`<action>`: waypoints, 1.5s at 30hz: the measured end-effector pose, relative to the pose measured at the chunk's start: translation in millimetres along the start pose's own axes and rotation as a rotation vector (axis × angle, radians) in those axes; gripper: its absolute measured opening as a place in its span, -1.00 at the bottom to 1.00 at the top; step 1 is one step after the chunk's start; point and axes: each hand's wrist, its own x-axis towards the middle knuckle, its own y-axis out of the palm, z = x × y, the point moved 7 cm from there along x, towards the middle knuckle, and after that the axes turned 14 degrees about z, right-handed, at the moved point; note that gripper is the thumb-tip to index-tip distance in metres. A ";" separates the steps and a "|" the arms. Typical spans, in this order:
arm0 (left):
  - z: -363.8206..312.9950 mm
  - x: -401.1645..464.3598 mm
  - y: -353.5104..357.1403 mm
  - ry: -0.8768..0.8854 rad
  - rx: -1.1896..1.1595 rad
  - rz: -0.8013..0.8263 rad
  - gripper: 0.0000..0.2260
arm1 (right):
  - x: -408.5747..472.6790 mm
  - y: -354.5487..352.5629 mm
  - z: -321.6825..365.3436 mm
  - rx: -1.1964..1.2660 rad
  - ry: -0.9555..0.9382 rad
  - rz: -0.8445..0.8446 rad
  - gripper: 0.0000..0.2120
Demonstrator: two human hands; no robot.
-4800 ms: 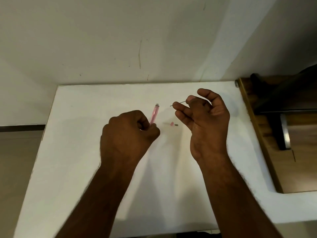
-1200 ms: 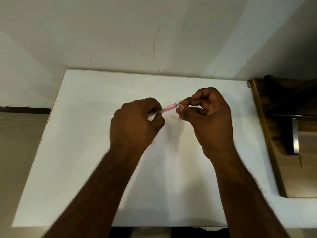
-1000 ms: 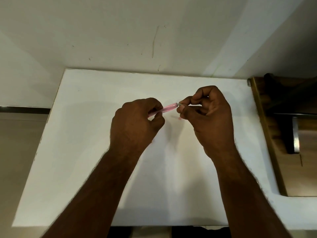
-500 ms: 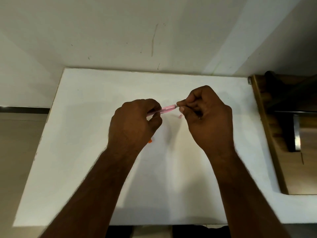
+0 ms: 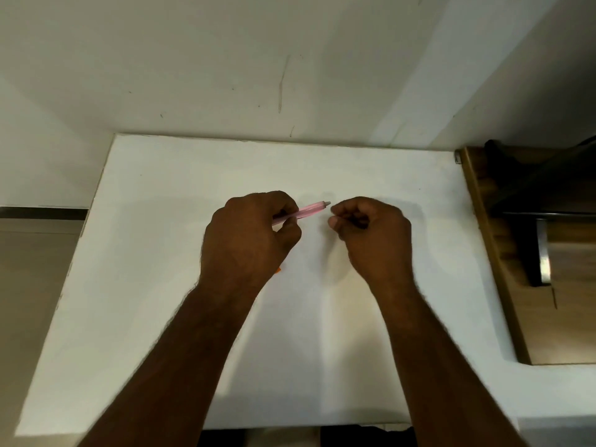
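Note:
A pink translucent pen barrel [image 5: 311,209] sticks out to the right from my left hand [image 5: 251,233], which grips its rear part above the white table [image 5: 154,259]. Its grey tip end points at my right hand [image 5: 371,233]. That hand hovers just right of the tip, a small gap apart, with fingers curled in and thumb against the forefinger. Nothing shows between its fingers. The small pink piece that lay on the table is hidden under this hand.
A tiny orange bit [image 5: 279,270] peeks out from under my left wrist. A brown wooden unit [image 5: 567,324] with a dark metal part borders the table on the right. The white wall rises right behind the table.
My right hand has come off the pen's tip end and dropped slightly down and right, leaving a gap. My left hand keeps hold of the barrel almost unmoved.

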 end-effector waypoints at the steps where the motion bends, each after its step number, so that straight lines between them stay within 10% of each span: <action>1: 0.0 0.3 -0.4 -0.002 0.003 -0.001 -0.90 | -0.2 -2.9 0.6 0.148 -0.007 -0.004 -0.83; 6: 1.3 1.4 -1.5 -0.015 0.010 -0.009 -0.93 | -1.4 -4.7 13.9 0.625 -0.104 0.057 -0.73; 26: -0.6 0.1 0.5 -0.019 0.051 0.021 -0.88 | -7.4 2.2 31.6 0.256 -0.208 0.057 -0.80; 35: -10.5 2.5 10.3 0.050 -0.188 0.096 -0.88 | -6.6 11.3 27.7 0.577 -0.054 0.168 -0.56; 45: 28.5 11.9 -1.5 -0.109 -0.125 0.032 -0.88 | -5.2 7.7 19.2 -0.020 -0.019 -0.008 -0.86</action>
